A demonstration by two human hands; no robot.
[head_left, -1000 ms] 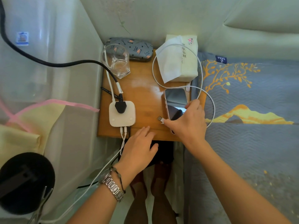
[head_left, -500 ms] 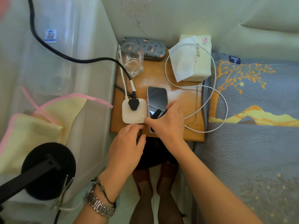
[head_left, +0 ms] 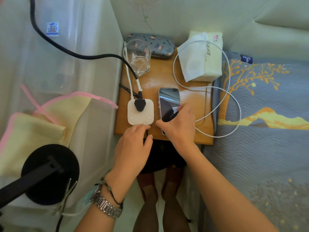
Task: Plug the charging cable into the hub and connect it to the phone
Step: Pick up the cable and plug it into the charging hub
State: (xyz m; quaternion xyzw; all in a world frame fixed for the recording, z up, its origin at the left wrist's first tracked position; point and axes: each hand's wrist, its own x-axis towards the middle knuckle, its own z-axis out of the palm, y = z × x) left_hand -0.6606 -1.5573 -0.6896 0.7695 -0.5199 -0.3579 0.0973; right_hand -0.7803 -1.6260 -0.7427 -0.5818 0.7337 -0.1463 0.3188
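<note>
The white square hub (head_left: 140, 113) lies on the wooden bedside table (head_left: 189, 97) with a black plug (head_left: 139, 104) in its top. My left hand (head_left: 133, 144) has curled fingertips against the hub's near edge; whatever they hold is hidden. The phone (head_left: 168, 99) lies screen up just right of the hub. My right hand (head_left: 179, 126) grips its near end, thumb on the left edge and fingers over the screen. The white charging cable (head_left: 231, 97) loops over the table and bed; its ends run under my right hand, out of sight.
An empty glass (head_left: 138, 57), a grey patterned case (head_left: 157, 46) and a tissue pack (head_left: 202, 59) stand at the table's back. A thick black cord (head_left: 80, 55) runs in from the left. The bed (head_left: 260, 148) borders the right side. A black lamp base (head_left: 50, 173) sits lower left.
My right hand has slid the phone from the table's right side to just beside the hub. My left hand has moved up to the hub's near edge.
</note>
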